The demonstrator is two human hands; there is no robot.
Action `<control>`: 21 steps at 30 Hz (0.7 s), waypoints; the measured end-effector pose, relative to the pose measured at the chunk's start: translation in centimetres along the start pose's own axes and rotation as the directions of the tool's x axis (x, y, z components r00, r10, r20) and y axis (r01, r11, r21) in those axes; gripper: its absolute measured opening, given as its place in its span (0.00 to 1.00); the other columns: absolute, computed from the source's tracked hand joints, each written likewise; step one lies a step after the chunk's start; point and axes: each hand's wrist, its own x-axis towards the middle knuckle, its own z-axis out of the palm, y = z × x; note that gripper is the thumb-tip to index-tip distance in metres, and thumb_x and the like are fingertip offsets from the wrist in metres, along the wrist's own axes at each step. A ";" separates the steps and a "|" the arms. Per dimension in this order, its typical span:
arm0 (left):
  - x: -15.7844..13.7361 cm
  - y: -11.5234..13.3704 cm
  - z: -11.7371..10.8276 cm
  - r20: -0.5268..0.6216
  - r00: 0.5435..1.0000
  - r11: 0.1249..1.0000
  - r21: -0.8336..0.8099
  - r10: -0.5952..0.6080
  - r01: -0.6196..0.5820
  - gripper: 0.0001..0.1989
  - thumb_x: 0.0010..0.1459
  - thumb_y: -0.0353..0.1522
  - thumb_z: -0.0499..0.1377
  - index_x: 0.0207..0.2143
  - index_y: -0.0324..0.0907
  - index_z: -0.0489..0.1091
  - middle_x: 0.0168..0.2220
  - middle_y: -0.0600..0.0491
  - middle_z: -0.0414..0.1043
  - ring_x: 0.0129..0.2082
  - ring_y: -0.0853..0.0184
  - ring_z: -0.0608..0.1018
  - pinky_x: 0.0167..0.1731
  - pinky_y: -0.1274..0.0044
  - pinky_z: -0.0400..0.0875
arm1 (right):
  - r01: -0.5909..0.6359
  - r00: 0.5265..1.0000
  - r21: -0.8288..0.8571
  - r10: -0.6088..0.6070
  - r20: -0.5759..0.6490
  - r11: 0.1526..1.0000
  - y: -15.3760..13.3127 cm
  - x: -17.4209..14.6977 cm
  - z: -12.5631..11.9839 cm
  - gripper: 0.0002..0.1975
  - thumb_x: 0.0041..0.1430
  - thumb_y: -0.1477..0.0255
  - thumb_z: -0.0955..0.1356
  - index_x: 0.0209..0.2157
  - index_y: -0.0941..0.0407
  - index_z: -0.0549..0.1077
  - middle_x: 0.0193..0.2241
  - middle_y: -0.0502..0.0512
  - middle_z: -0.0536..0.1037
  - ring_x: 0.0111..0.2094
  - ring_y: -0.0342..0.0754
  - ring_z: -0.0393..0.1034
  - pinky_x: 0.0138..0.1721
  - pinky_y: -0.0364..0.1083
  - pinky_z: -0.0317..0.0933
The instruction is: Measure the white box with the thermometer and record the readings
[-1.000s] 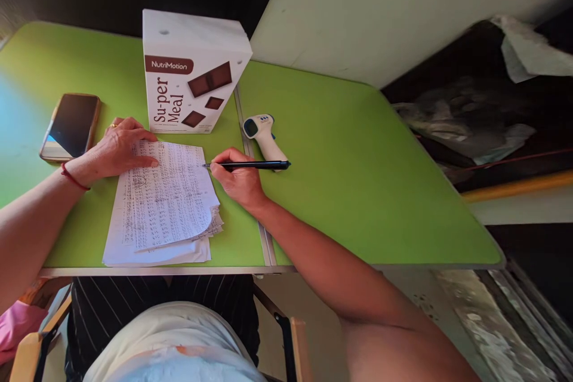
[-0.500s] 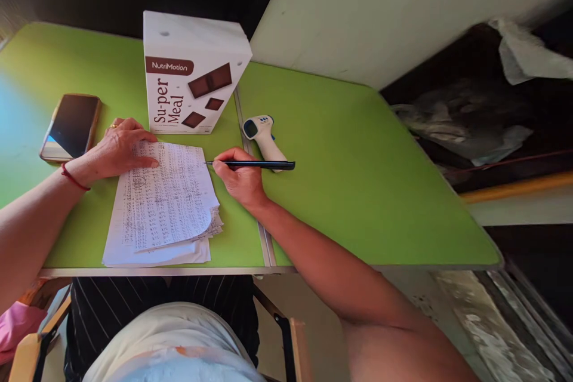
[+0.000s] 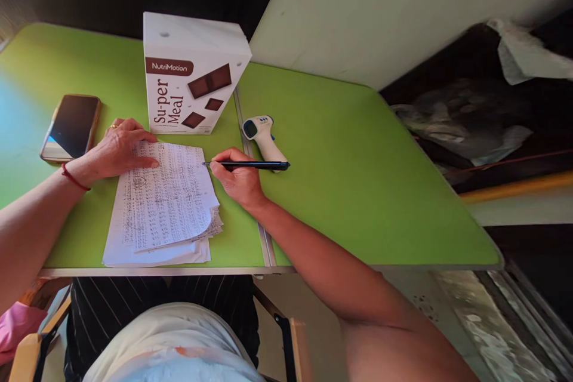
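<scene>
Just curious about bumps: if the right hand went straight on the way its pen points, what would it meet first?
Probably the thumb of the left hand, across the written sheet: the right hand aims its pen roughly there. Whether the pen touches the sheet is unclear.

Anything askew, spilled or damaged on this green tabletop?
The stack of white, handwritten paper sheets under the bare left hand looks untidy: its near right corner curls and the edges are misaligned. No spill shows on the green tabletop.

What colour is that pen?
The pen looks black, and it shows best in the head view.
</scene>
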 end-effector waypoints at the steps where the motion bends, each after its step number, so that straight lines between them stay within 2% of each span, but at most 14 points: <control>1: 0.0 0.0 0.0 -0.002 1.000 1.000 -0.002 -0.001 0.001 0.29 0.54 0.55 0.67 0.52 0.49 0.80 0.53 0.45 0.71 0.59 0.44 0.70 0.63 0.54 0.63 | -0.005 1.000 -0.005 0.005 0.004 1.000 0.0 0.0 0.0 0.06 0.56 0.66 0.69 0.27 0.50 0.70 0.23 0.47 0.74 0.26 0.46 0.66 0.30 0.46 0.65; 9: 0.1 -0.2 0.1 -0.015 1.000 1.000 -0.028 0.012 -0.012 0.28 0.53 0.54 0.69 0.50 0.48 0.81 0.51 0.45 0.71 0.58 0.44 0.71 0.62 0.52 0.63 | 0.001 1.000 -0.035 -0.001 0.010 0.999 0.1 0.0 0.1 0.06 0.56 0.65 0.69 0.28 0.51 0.71 0.23 0.47 0.74 0.26 0.46 0.66 0.31 0.46 0.65; 14: 0.0 0.3 -0.1 0.004 1.000 1.000 -0.008 -0.001 0.002 0.30 0.55 0.54 0.67 0.52 0.46 0.80 0.52 0.43 0.71 0.59 0.42 0.70 0.63 0.50 0.64 | 0.037 0.997 -0.040 -0.039 -0.069 0.999 0.2 0.0 -0.3 0.07 0.58 0.64 0.69 0.29 0.50 0.71 0.24 0.48 0.75 0.26 0.46 0.66 0.31 0.47 0.66; 17: -0.1 0.5 -0.3 0.011 1.000 1.000 -0.014 0.001 -0.001 0.30 0.55 0.54 0.67 0.52 0.45 0.81 0.52 0.43 0.71 0.59 0.42 0.71 0.63 0.50 0.63 | 0.124 0.988 -0.130 -0.134 -0.076 0.984 0.1 0.3 -1.4 0.06 0.62 0.64 0.68 0.34 0.50 0.74 0.28 0.50 0.78 0.29 0.48 0.70 0.34 0.49 0.69; 21: 0.0 -0.1 -0.2 -0.034 0.999 0.999 -0.052 -0.011 0.009 0.25 0.54 0.53 0.68 0.46 0.47 0.79 0.48 0.46 0.74 0.56 0.45 0.74 0.62 0.51 0.66 | 0.333 0.943 -0.332 -0.319 0.097 0.883 0.6 1.0 -3.2 0.09 0.68 0.69 0.65 0.40 0.50 0.79 0.36 0.56 0.81 0.40 0.53 0.75 0.45 0.55 0.73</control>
